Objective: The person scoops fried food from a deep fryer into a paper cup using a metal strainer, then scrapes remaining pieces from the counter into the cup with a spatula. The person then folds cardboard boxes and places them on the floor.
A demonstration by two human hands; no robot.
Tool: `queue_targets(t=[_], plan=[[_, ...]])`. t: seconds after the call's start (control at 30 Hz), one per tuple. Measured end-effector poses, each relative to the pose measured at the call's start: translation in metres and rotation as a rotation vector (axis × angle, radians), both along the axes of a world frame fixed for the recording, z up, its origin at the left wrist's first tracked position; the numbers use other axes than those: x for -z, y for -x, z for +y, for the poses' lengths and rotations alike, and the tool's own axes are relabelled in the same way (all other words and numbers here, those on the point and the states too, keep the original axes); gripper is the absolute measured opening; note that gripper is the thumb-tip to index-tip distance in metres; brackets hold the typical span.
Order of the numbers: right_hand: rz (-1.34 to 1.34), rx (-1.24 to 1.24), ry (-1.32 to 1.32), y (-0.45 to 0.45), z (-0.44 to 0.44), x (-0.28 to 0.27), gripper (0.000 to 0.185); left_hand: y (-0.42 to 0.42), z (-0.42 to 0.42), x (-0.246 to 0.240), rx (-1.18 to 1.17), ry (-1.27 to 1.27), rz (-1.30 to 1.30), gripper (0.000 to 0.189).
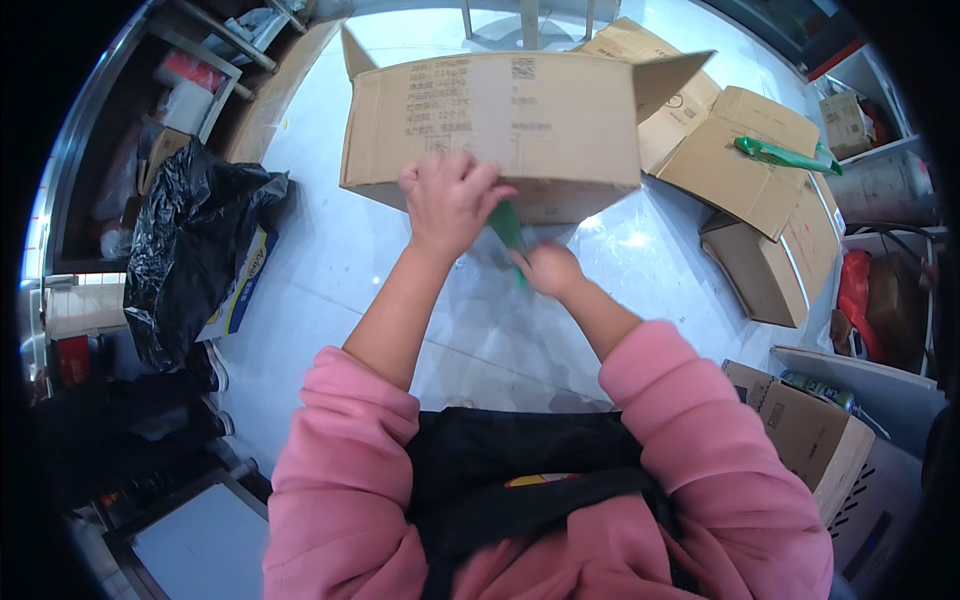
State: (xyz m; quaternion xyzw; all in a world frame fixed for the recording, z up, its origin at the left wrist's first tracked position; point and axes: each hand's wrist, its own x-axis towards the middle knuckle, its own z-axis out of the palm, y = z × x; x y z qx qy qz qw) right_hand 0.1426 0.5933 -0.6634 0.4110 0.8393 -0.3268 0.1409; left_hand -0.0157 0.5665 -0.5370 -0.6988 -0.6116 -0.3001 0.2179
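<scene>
Before me is a cardboard box (420,97) with printing on the face turned to me and flaps spread at both ends. My left hand (448,202) grips its near edge, fingers bent over onto the printed face. A strip of green tape or film (507,225) runs from beneath that hand down to my right hand (553,270). The right hand is closed on the strip's lower end and blurred by motion. Where the strip meets the box is hidden behind my left hand.
Flattened cardboard cartons (742,157) lie at the right, with crumpled green tape (784,155) on top. A black plastic bag (199,247) stands by the left shelf (75,247). Another carton (795,427) is at the lower right. Stool legs (529,22) stand behind the box.
</scene>
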Motion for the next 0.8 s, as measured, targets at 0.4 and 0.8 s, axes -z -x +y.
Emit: queue_targets(t=[0.4,0.8], plan=[[-0.248,-0.331,0.518,-0.147,-0.06,0.07,0.053,0.074,0.084,-0.041,0.012,-0.254,0.243,0.043],[-0.589,0.061,0.423,-0.387,-0.048,0.004,0.039,0.162,0.086,-0.116,-0.634,0.048,-0.122,0.058]])
